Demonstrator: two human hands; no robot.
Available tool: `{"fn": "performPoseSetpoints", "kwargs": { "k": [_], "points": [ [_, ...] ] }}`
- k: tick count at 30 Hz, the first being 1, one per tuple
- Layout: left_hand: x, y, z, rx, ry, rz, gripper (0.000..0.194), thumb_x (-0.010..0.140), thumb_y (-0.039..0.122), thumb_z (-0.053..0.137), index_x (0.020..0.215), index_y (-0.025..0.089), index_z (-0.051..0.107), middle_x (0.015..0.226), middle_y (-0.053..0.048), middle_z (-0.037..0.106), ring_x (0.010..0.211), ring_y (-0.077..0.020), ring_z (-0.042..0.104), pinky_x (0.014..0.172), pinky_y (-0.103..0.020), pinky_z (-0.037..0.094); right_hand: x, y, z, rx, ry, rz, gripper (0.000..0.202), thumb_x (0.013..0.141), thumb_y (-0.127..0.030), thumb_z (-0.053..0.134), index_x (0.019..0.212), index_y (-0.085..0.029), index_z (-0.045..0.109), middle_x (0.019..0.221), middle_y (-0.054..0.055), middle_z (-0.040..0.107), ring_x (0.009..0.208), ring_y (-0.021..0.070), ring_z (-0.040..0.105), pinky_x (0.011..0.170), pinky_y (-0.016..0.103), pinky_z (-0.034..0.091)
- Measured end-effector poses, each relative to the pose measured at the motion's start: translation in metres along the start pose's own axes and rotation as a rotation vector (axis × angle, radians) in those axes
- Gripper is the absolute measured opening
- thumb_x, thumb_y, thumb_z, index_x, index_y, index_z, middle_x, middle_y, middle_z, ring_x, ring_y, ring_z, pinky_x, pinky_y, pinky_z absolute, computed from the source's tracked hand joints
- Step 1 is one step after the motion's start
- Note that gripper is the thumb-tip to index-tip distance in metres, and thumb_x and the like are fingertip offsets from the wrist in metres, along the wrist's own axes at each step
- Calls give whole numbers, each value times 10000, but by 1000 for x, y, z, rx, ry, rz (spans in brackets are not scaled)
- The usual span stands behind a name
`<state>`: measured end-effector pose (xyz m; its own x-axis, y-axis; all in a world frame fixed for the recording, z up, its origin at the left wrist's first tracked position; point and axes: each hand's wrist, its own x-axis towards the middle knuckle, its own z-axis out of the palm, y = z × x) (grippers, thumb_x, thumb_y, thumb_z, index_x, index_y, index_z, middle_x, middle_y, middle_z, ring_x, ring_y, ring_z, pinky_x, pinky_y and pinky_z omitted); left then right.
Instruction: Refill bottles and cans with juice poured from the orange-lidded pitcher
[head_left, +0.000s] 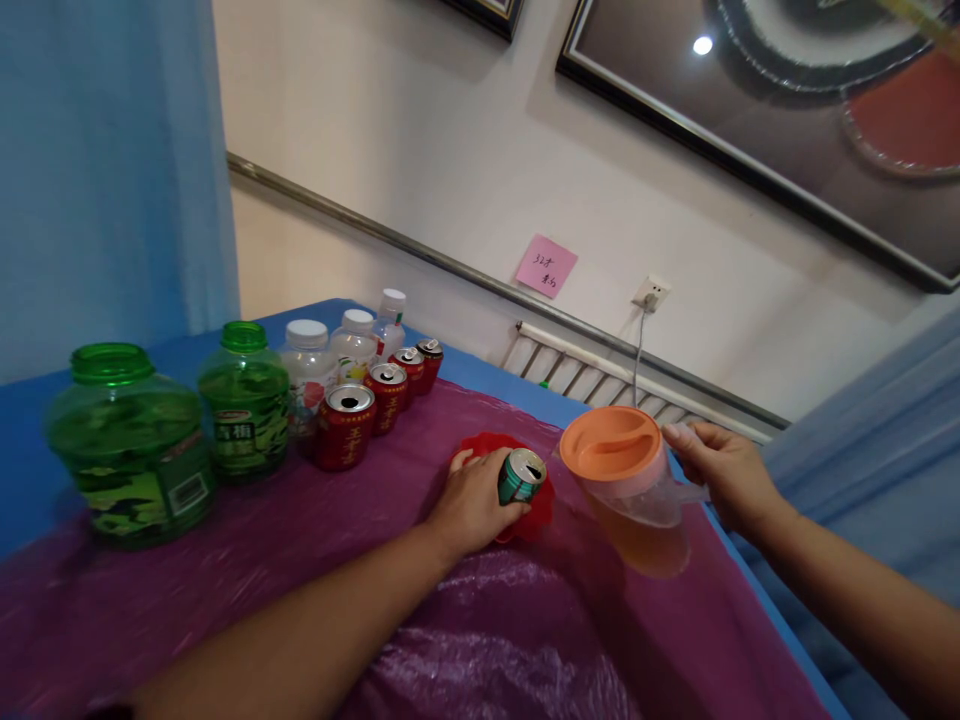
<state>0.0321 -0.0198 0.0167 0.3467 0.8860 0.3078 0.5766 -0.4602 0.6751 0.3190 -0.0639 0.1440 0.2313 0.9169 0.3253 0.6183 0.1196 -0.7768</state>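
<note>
A green can [521,476] with an opened top stands at the red dish [541,512], and my left hand [474,500] is wrapped round its left side. My right hand [724,470] grips the handle of a clear pitcher [649,535], which has an orange lid [611,447] and holds amber liquid. The pitcher is tilted, its lid end leaning toward the can. A gap separates the lid from the can. Part of the dish is hidden under my left hand and the can.
Red cans [345,428] stand in a row at the left, beside white-capped bottles [306,370] and two open green jars [135,450]. Purple plastic sheeting [480,640] covers the blue table. Behind are a wall, a radiator [577,365] and a plugged socket [651,293].
</note>
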Motion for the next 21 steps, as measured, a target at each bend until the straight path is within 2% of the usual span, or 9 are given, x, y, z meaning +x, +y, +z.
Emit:
{"fn": "performPoseSetpoints", "kwargs": {
  "k": [21],
  "points": [
    [0, 0, 0, -14, 2, 9, 534, 720, 307, 788, 1222, 294, 603, 1237, -25, 730, 1225, -291, 628, 1195, -520, 253, -1, 4, 0, 18, -8, 12, 610, 739, -697, 755, 526, -226, 430, 509, -58, 345, 497, 103, 278, 463, 269, 222]
  ]
}}
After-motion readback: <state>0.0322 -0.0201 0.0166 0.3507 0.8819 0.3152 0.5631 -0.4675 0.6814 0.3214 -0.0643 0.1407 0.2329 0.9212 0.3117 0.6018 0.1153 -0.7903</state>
